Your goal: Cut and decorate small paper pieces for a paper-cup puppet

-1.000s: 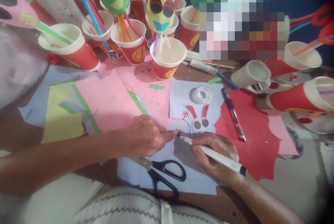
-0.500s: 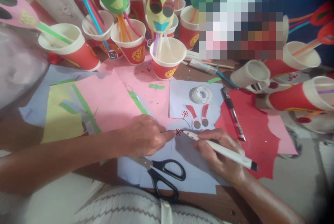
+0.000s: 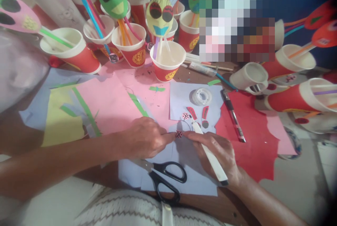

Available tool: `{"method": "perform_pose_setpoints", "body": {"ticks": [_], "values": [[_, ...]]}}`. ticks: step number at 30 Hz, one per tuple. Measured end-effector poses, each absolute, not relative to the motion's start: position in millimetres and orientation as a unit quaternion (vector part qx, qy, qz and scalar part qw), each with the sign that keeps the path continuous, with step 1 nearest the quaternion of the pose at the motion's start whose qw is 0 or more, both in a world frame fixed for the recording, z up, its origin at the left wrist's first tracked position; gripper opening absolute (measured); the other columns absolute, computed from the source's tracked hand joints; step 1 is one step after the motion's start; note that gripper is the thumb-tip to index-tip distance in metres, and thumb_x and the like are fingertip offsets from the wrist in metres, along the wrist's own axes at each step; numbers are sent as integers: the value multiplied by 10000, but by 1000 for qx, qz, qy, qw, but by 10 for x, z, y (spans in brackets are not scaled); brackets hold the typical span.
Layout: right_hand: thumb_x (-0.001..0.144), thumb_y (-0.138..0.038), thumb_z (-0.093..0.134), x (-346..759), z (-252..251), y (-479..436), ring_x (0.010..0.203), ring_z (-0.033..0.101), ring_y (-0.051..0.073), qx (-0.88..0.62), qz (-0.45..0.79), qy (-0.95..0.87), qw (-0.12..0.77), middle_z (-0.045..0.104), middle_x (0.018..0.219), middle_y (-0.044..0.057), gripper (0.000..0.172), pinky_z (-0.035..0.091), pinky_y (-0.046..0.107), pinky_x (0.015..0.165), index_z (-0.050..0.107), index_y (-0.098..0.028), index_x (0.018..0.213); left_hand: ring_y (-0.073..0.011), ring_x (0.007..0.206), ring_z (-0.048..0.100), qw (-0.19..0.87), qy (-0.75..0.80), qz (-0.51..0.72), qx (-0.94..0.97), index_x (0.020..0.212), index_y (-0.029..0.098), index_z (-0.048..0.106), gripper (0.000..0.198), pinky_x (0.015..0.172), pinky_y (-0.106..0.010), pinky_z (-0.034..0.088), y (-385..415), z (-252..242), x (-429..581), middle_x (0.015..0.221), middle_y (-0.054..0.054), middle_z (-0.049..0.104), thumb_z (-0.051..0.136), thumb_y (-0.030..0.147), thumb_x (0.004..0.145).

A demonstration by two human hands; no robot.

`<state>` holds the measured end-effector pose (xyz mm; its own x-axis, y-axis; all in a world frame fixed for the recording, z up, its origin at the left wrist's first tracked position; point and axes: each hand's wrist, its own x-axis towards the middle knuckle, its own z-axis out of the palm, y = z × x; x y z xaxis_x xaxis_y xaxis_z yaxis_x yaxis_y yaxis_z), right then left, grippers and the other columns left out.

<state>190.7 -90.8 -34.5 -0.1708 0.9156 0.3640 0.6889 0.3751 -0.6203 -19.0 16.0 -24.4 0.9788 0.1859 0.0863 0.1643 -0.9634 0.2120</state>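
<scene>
My left hand (image 3: 149,137) is closed, its index fingertip at the left edge of a small pink paper disc (image 3: 179,133) with a black cross and dots. My right hand (image 3: 218,148) is wrapped round a white marker (image 3: 210,155), whose dark tip points up and away. That hand's index fingertip touches the disc's right edge. Just beyond lie a similar paper disc (image 3: 185,116) and two red paper strips (image 3: 192,112) with black marks. The marker partly covers one of the dark round cut-outs below the strips. Black-handled scissors (image 3: 168,178) lie nearer my body, blades partly under my left forearm.
A tape roll (image 3: 202,97) and a black pen (image 3: 233,115) lie beyond my right hand. Pink paper (image 3: 110,103), blue paper (image 3: 195,177) and red paper (image 3: 250,131) cover the table. Several red cups (image 3: 167,66) holding straws and paper faces stand at the back.
The marker has swung in my right hand, its tip moving off the small disc and upward. My right index finger now reaches the disc. My left hand stays in place.
</scene>
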Motion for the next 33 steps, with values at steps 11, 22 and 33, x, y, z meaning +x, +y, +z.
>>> {"method": "perform_pose_setpoints", "body": {"ticks": [11, 22, 33], "values": [[842, -42, 514, 1893, -343, -908, 559, 574, 113, -536, 154, -771, 309, 706, 778, 2, 332, 447, 259, 566, 559, -206, 1127, -143, 538, 576, 136, 70, 72, 986, 1115, 122, 553, 289, 505, -286, 427, 128, -219, -229, 620, 18, 619, 429, 109, 854], [853, -68, 542, 1921, -366, -922, 608, 591, 119, -539, 176, -762, 313, 710, 815, 16, 284, 442, 255, 578, 572, -207, 1099, -148, 528, 567, 114, 67, 28, 991, 1134, 110, 528, 317, 492, -261, 431, 69, -200, -222, 592, 1, 597, 433, 99, 831], [940, -274, 436, 1929, -233, -837, 671, 605, 171, -483, 178, -746, 423, 669, 806, 59, 286, 495, 311, 589, 559, -175, 1179, -169, 518, 588, 125, 71, 42, 989, 1101, 122, 552, 290, 476, -323, 449, 64, -212, -211, 643, 10, 638, 469, 117, 824]]}}
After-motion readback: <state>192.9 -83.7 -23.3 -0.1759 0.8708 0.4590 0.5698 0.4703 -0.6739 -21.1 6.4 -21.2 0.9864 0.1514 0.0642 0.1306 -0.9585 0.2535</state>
